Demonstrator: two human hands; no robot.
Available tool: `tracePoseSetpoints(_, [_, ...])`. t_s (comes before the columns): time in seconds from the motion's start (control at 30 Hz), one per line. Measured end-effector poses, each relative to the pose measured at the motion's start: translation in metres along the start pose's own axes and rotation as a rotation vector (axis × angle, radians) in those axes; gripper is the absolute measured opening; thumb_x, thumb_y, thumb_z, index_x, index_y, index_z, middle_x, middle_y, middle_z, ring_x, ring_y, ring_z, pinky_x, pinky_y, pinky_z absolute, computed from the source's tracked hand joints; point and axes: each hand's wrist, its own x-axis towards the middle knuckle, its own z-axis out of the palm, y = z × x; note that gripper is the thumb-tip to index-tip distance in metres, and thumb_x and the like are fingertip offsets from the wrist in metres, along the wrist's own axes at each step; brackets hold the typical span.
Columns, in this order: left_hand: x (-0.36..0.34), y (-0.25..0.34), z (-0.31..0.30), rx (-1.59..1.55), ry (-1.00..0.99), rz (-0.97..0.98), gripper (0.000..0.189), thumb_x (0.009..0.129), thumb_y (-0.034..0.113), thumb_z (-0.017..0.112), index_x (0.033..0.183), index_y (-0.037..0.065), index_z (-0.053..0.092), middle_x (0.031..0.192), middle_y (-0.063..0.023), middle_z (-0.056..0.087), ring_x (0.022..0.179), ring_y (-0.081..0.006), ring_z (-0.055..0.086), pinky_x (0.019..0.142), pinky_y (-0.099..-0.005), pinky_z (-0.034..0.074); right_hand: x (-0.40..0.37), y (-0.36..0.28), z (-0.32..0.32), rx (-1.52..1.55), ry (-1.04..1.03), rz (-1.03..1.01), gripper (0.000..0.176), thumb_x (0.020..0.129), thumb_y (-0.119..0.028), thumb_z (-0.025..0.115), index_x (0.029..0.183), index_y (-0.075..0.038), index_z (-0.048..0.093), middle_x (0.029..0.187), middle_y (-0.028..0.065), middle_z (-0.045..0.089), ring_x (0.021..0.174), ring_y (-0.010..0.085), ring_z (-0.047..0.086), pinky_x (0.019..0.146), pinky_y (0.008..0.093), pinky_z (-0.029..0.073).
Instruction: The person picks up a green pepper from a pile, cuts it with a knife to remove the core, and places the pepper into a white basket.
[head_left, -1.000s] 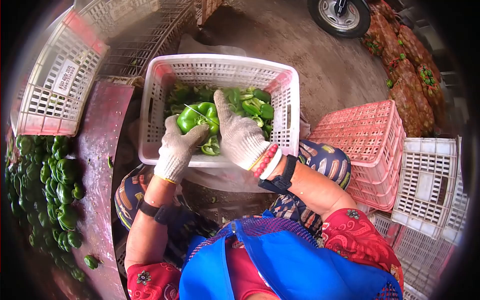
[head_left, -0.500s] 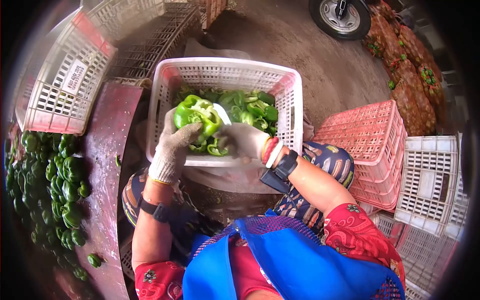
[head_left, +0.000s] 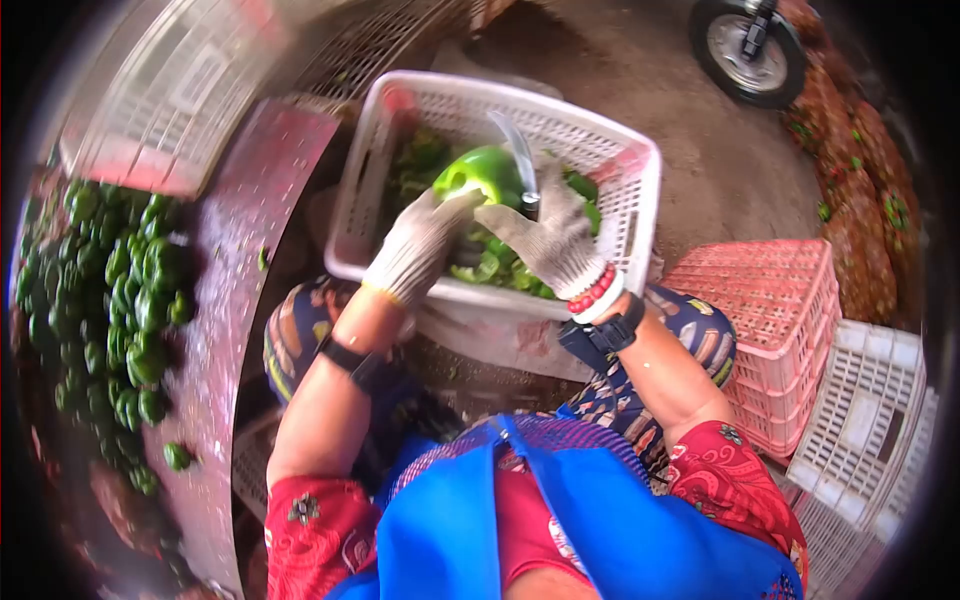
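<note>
My left hand, in a pale knitted glove, is closed on a cut green bell pepper above the white plastic crate. The pepper's pale inside faces toward me. Close on its right, my gloved right hand grips a small knife, with the curved blade pointing up and away. My right thumb reaches toward the pepper's lower edge; whether it touches is hard to tell. Inside the crate, below both hands, lie cut green pepper pieces.
On the left, many whole green peppers lie on a reddish board. A white crate stands beyond them. Stacked pink crates and white crates are at my right. A wheel and filled net sacks stand farther back.
The knife blade has swung from against the pepper to upright beside it. Both hands have moved up and right in view, and the pepper is turned. The whole view has shifted and tilted.
</note>
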Motion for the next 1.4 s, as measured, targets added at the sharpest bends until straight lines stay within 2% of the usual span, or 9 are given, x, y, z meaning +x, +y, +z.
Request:
tracePoseSetpoints(0.17, [0.003, -0.005, -0.007, 0.323, 0.114, 0.033, 0.045, 0.094, 0.044, 0.064, 0.103, 0.0, 0.069, 0.08, -0.0072, 0.067, 0.068, -0.0172, 0.066, 0.059, -0.0335, 0.053, -0.012, -0.005, 0.005, -0.068, -0.096, 0.003, 0.079, 0.079, -0.034, 0.091, 0.141, -0.005, 0.051, 0.125, 0.0178, 0.066, 0.111, 0.0292, 0.068, 0.095, 0.0399, 0.056])
tracePoseSetpoints(0.33, [0.004, 0.001, -0.013, 0.466, 0.075, -0.008, 0.044, 0.095, 0.046, 0.065, 0.093, 0.002, 0.073, 0.072, -0.0052, 0.065, 0.066, -0.0143, 0.062, 0.058, -0.0345, 0.048, -0.019, -0.017, 0.002, 0.205, -0.196, 0.237, 0.083, 0.079, -0.034, 0.09, 0.146, -0.005, 0.05, 0.126, 0.0125, 0.065, 0.105, 0.022, 0.068, 0.088, 0.0343, 0.057])
tracePoseSetpoints(0.53, [-0.003, -0.003, -0.005, 0.218, 0.051, -0.044, 0.033, 0.104, 0.035, 0.064, 0.115, 0.005, 0.069, 0.092, 0.0011, 0.067, 0.076, -0.0068, 0.06, 0.066, -0.0232, 0.049, 0.005, -0.025, -0.017, 0.653, -0.305, 0.648, 0.065, 0.094, -0.04, 0.073, 0.145, -0.005, 0.054, 0.089, 0.0031, 0.07, 0.046, 0.0063, 0.05, 0.039, 0.0203, 0.039])
tracePoseSetpoints(0.8, [-0.004, -0.007, 0.004, 0.018, 0.041, 0.15, 0.034, 0.104, 0.028, 0.066, 0.123, 0.0, 0.067, 0.107, -0.0008, 0.07, 0.094, -0.0067, 0.063, 0.083, -0.0226, 0.051, 0.002, -0.028, -0.016, 0.948, -0.093, 0.923, 0.061, 0.092, -0.04, 0.074, 0.141, -0.01, 0.055, 0.087, 0.0049, 0.068, 0.053, 0.0149, 0.059, 0.042, 0.0311, 0.048])
tracePoseSetpoints(0.83, [-0.003, -0.007, 0.005, 0.088, 0.06, 0.186, 0.035, 0.104, 0.027, 0.066, 0.125, -0.001, 0.067, 0.108, -0.0011, 0.07, 0.095, -0.0067, 0.064, 0.084, -0.0224, 0.051, 0.002, -0.04, -0.017, 0.9, -0.015, 0.959, 0.039, 0.094, -0.043, 0.069, 0.101, -0.006, 0.069, 0.065, 0.007, 0.063, 0.045, 0.0157, 0.054, 0.033, 0.0278, 0.039])
tracePoseSetpoints(1.0, [-0.019, 0.011, 0.018, 0.412, 0.17, 0.373, 0.03, 0.105, 0.027, 0.064, 0.118, 0.0, 0.069, 0.094, 0.0026, 0.068, 0.085, -0.0046, 0.059, 0.073, -0.0248, 0.049, 0.002, -0.021, -0.014, 1.099, -0.028, 0.955, 0.036, 0.097, -0.042, 0.065, 0.1, -0.007, 0.07, 0.063, 0.0067, 0.06, 0.043, 0.0191, 0.052, 0.037, 0.0311, 0.043])
tracePoseSetpoints(1.03, [-0.015, 0.007, 0.018, 0.617, 0.259, 0.618, 0.027, 0.096, 0.03, 0.073, 0.1, 0.003, 0.071, 0.081, -0.0143, 0.069, 0.07, -0.0285, 0.068, 0.065, -0.0397, 0.052, 0.002, -0.02, -0.014, 1.091, -0.007, 0.976, 0.037, 0.1, -0.042, 0.061, 0.099, -0.006, 0.07, 0.062, 0.0076, 0.061, 0.041, 0.0201, 0.054, 0.036, 0.0317, 0.046])
tracePoseSetpoints(1.13, [-0.02, 0.019, 0.018, 1.035, 0.312, 1.002, 0.025, 0.088, 0.027, 0.079, 0.091, 0.006, 0.065, 0.082, -0.0175, 0.066, 0.075, -0.0408, 0.067, 0.066, -0.0476, 0.052, -0.002, -0.012, -0.001, 1.24, 0.012, 1.017, 0.042, 0.105, -0.042, 0.053, 0.098, -0.004, 0.071, 0.061, 0.0095, 0.062, 0.037, 0.0218, 0.056, 0.033, 0.0316, 0.048])
tracePoseSetpoints(1.4, [-0.135, 0.071, -0.038, 0.344, 0.499, 0.54, 0.019, 0.098, 0.014, 0.071, 0.112, 0.002, 0.064, 0.092, -0.0036, 0.072, 0.085, -0.0089, 0.067, 0.076, -0.0255, 0.053, 0.015, -0.031, -0.021, 0.538, 0.008, 1.246, 0.038, 0.097, -0.05, 0.064, 0.099, -0.012, 0.069, 0.062, -0.0039, 0.055, 0.038, 0.0108, 0.036, 0.037, 0.0266, 0.032])
